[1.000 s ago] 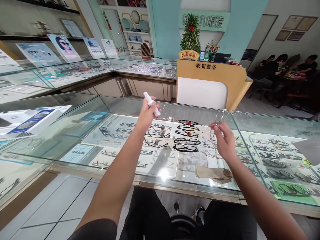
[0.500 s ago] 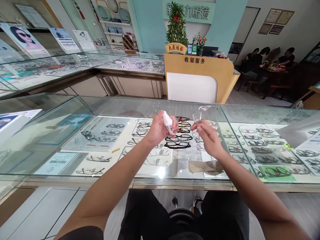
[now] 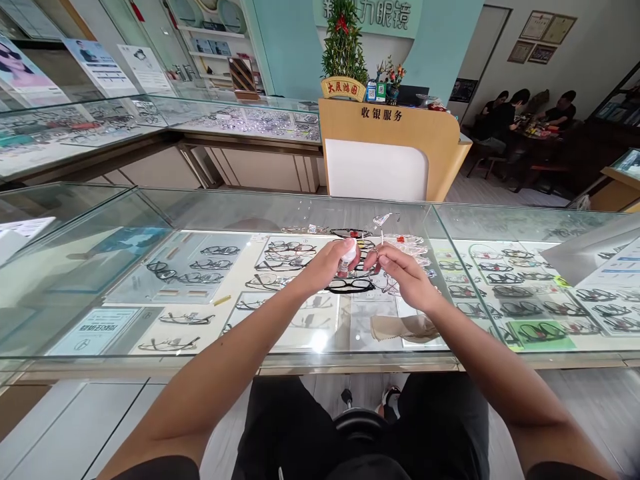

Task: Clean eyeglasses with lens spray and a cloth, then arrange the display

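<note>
My left hand (image 3: 325,265) is closed around a small white bottle (image 3: 349,255) held above the glass counter. Close beside it, my right hand (image 3: 404,272) pinches a thin pair of eyeglasses (image 3: 382,220). Part of these glasses rises above my fingers, and their lenses are hard to make out against the display. The two hands nearly meet. A beige cloth (image 3: 403,328) lies on the counter below my right hand. Under the hands, black-framed glasses (image 3: 351,286) show in the display.
The glass display counter (image 3: 280,360) runs across in front of me, with rows of eyeglasses inside. A wooden cashier desk (image 3: 390,123) with a plant (image 3: 345,50) stands beyond it. Several people (image 3: 507,117) sit at a table at the back right.
Both hands have come closer together. My left hand has turned the bottle toward the glasses, and my right hand has lowered and tilted the glasses to the left. The view has shifted slightly.
</note>
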Tool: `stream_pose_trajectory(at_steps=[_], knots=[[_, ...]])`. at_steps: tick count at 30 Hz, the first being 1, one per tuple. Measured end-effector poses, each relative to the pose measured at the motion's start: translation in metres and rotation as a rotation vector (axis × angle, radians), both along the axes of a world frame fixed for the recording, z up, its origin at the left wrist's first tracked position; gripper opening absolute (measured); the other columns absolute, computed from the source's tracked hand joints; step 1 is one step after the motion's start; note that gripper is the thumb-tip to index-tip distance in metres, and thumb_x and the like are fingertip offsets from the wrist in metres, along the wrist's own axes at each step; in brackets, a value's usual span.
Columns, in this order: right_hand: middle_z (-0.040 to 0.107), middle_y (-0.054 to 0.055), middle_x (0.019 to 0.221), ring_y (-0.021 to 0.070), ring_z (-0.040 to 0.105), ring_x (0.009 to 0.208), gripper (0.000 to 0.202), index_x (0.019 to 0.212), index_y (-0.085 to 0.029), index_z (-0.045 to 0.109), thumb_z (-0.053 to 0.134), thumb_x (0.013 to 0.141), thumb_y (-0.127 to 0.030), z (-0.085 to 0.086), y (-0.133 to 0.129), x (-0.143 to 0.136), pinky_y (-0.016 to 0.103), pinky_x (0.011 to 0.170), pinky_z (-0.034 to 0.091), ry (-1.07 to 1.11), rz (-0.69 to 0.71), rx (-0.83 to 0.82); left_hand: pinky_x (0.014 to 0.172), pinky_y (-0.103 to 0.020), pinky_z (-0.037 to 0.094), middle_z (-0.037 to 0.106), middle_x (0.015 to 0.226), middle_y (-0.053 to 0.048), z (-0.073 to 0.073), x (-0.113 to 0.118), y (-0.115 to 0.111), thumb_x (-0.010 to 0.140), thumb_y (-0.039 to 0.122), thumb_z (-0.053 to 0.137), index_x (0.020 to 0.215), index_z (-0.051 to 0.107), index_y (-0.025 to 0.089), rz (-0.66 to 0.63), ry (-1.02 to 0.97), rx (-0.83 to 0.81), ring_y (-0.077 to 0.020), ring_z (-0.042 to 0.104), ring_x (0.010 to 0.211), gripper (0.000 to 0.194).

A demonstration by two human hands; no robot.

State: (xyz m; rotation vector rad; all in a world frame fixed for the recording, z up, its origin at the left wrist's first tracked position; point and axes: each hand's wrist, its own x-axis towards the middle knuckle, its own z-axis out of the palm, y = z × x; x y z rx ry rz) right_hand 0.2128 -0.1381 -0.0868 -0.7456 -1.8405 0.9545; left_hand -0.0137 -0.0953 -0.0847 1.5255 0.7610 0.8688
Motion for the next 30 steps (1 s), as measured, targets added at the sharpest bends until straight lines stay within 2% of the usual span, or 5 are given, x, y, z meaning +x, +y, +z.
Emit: stream_pose_trajectory(at_steps=[8,15,19,24,30], knots=[[0.071,0.007,0.110,0.0239,0.063,0.106,0.039,0.110,-0.027,0.083,0.055,0.116,-0.053,0.000,0.000,-0.002,0.040,0.095,0.049,0.103,0.109,-0.112,0.063,-0.029,0.044,0.054,0.077,-0.002,0.001,-0.002,-0.003,0.096,0.085,0.050,0.077,0.060,0.020,0.013,0.076,-0.021,-0.0170,0.049,0.071,0.068],[0.074,0.007,0.111,0.0235,0.067,0.106,0.037,0.108,-0.027,0.085,0.061,0.113,-0.055,0.001,0.002,-0.001,0.039,0.095,0.055,0.173,0.153,-0.189,0.059,-0.030,0.039,0.054,0.075,-0.002,0.000,-0.002,-0.002,0.096,0.083,0.051,0.076,0.060,0.020,-0.035,-0.014,-0.004,-0.0161,0.045,0.067,0.067],[0.075,0.006,0.111,0.0239,0.070,0.110,0.033,0.108,-0.028,0.085,0.064,0.111,-0.054,0.002,0.006,0.005,0.039,0.095,0.055,0.276,0.122,-0.227,0.059,-0.030,0.037,0.054,0.077,-0.003,0.001,-0.006,-0.001,0.097,0.084,0.051,0.074,0.061,0.020,-0.007,-0.055,0.044,-0.0154,0.044,0.068,0.069],[0.075,0.006,0.110,0.0235,0.073,0.107,0.032,0.103,-0.028,0.085,0.072,0.105,-0.057,0.008,0.009,0.007,0.037,0.090,0.055,0.403,0.021,-0.274,0.062,-0.031,0.038,0.053,0.078,-0.003,0.009,-0.007,-0.008,0.102,0.076,0.048,0.075,0.057,0.020,0.060,0.116,0.139,-0.0157,0.044,0.069,0.062],[0.076,0.006,0.111,0.0231,0.074,0.104,0.031,0.103,-0.028,0.085,0.073,0.104,-0.057,0.009,0.009,0.006,0.037,0.089,0.056,0.440,0.010,-0.287,0.065,-0.033,0.036,0.051,0.076,-0.001,0.015,-0.005,-0.015,0.105,0.060,0.046,0.075,0.054,0.021,0.051,0.231,0.254,-0.0156,0.041,0.067,0.050]])
